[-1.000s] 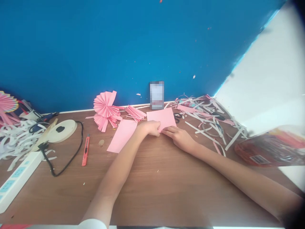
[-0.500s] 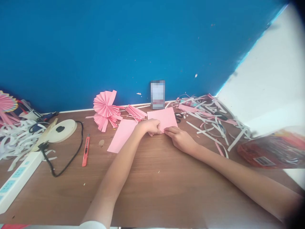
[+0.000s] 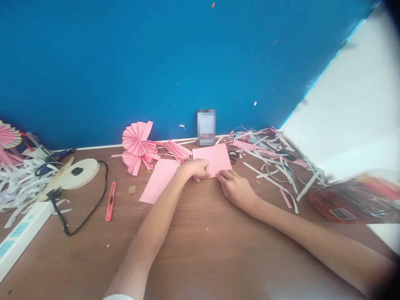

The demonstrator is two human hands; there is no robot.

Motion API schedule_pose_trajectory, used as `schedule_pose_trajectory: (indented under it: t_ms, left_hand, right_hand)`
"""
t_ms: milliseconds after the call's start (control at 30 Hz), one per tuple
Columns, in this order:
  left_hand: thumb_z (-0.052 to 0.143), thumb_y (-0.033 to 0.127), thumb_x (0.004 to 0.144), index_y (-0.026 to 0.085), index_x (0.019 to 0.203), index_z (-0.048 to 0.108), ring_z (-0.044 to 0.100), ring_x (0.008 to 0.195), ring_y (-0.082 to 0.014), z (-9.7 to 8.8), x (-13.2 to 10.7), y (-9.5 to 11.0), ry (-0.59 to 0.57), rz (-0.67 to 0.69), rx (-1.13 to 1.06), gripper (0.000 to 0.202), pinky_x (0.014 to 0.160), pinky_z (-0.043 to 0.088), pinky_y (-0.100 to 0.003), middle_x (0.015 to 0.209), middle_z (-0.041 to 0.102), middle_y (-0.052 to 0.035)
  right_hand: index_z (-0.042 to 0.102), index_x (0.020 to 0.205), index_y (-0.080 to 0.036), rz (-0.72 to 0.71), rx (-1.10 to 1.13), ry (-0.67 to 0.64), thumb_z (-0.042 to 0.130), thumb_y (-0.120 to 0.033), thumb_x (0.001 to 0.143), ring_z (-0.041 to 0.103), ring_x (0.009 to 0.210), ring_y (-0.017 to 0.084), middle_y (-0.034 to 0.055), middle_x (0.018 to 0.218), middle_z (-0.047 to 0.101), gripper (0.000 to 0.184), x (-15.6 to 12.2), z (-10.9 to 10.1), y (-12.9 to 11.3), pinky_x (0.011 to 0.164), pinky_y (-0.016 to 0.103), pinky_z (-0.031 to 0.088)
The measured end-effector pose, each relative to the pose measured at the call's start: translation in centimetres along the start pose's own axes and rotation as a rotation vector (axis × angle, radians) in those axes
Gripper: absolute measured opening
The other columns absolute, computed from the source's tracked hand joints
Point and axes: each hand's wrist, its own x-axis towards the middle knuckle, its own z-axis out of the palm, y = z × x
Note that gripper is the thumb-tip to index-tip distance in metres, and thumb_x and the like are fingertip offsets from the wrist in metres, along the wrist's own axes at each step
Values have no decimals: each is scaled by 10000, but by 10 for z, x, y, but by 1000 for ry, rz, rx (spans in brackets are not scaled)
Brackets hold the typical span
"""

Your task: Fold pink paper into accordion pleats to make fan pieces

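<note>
A sheet of pink paper (image 3: 217, 158) lies flat below the phone, its near edge under my fingers. My left hand (image 3: 196, 168) is closed at the left part of that edge, thumb and curled fingers on the paper. At the right part of the same edge, my right hand (image 3: 234, 185) has its bent fingers pressed together on the paper; the fingertips are partly hidden. Another pink sheet (image 3: 159, 179) lies to the left, partly behind my left forearm. Behind it are a bundle of pleated pink paper (image 3: 177, 151) and a pink pleated fan shape (image 3: 139, 141).
A phone (image 3: 206, 127) leans on the blue wall. Scissors (image 3: 233, 156) and paper strips (image 3: 271, 154) lie to the right, near a plastic-wrapped package (image 3: 350, 200). To the left are a red utility knife (image 3: 111, 200), a tape roll (image 3: 89, 175) and a power strip (image 3: 21, 235).
My right hand has shifted slightly right along the paper's near edge, opening a wider gap between the hands. The left hand stays at the edge. The view has tilted slightly up.
</note>
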Motion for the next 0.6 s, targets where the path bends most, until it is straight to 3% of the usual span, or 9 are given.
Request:
schedule_pose_trajectory:
  t_ms: [300,600]
  left_hand:
    - [596,415,782,205,807,460,640,560,-148,1,1,-2,-9,-44,8,252,487,443,-215,673,625,12]
    - [592,462,752,210,788,519,564,594,-149,-1,2,-4,85,52,189,264,509,382,-238,711,607,-2]
  right_hand:
    - [612,912,-136,47,-128,20,433,-111,885,477,850,206,99,936,573,183,-1,4,2,554,281,309]
    - [623,911,-133,-4,-228,98,459,-134,875,466,847,227,106,937,579,168,-3,0,3,674,335,290]
